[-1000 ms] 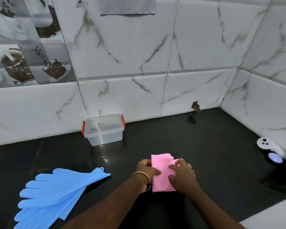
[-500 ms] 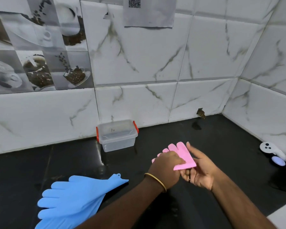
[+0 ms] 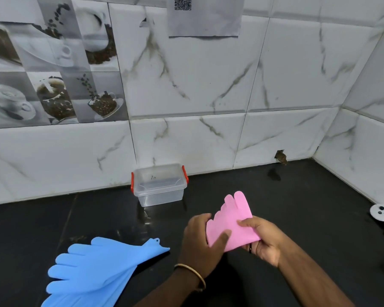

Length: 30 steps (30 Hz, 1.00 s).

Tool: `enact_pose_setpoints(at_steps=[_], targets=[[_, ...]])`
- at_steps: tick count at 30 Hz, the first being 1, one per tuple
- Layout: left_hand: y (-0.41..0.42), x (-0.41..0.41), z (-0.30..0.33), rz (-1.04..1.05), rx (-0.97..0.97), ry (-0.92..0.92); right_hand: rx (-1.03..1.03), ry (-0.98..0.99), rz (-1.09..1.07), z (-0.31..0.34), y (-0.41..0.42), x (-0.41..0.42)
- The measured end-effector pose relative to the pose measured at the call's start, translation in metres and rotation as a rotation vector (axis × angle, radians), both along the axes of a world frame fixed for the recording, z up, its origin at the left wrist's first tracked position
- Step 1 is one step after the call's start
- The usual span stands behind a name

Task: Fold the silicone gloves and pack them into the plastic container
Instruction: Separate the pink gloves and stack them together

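While my left hand (image 3: 203,241) pinches the near-left edge of the folded pink silicone glove (image 3: 232,220) with thumb on top, my right hand (image 3: 263,238) closes its fingers (image 3: 247,223) on the glove's right edge; both hands grip it above the counter (image 3: 308,207), glove fingertips pointing away from me toward the wall. A thin gold bangle (image 3: 192,274) circles my left wrist. To the left, blue silicone gloves (image 3: 93,271) lie flat and overlapping on the black counter, their fingers spread toward the left edge of view. Farther back, the clear plastic container (image 3: 159,184) with red side clips stands against the marble-tiled wall (image 3: 208,89), lid on, well apart from the pink glove. At far right, a white controller (image 3: 382,212) rests near the corner.
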<state>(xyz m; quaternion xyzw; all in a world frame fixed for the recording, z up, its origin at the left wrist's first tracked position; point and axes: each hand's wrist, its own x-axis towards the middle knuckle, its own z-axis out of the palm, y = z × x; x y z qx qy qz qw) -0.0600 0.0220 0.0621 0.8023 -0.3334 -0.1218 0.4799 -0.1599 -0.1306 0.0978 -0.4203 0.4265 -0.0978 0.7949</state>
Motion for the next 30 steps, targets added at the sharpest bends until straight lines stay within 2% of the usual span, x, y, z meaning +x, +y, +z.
enact_pose_setpoints(at_steps=[2,4,5,6,9,15,20,22,25,27,30], targets=[[-0.001,0.002,-0.003,0.139,0.087,0.519,0.009,-0.043,0.013,0.0,0.0,0.0],[-0.009,0.006,-0.003,0.116,0.042,1.149,0.011,-0.082,0.031,0.0,-0.011,-0.001],[-0.015,0.007,-0.005,0.111,-0.016,1.343,0.018,-0.11,0.06,0.0,-0.019,-0.004],[-0.022,0.008,-0.007,0.103,-0.087,1.445,0.01,-0.118,0.085,-0.002,-0.028,-0.007],[-0.037,0.008,-0.012,0.155,-0.154,1.411,-0.014,-0.087,0.105,-0.013,-0.046,-0.013],[-0.073,0.013,0.009,0.244,-0.062,1.167,-0.082,0.009,0.156,-0.022,-0.077,-0.008],[-0.104,0.026,0.046,0.272,-0.34,0.88,-0.245,-0.222,0.167,0.002,-0.112,0.012],[-0.11,0.027,0.042,0.27,-0.431,0.84,-0.387,-0.232,0.202,0.0,-0.117,0.012],[-0.119,0.02,0.008,0.357,-0.387,0.856,-0.589,-0.104,0.203,-0.032,-0.115,0.009],[-0.124,0.008,-0.027,0.437,-0.265,0.883,-0.679,0.026,0.19,-0.069,-0.114,0.002],[-0.124,-0.005,-0.066,0.496,-0.083,0.854,-0.773,0.268,0.311,-0.111,-0.11,-0.008]])
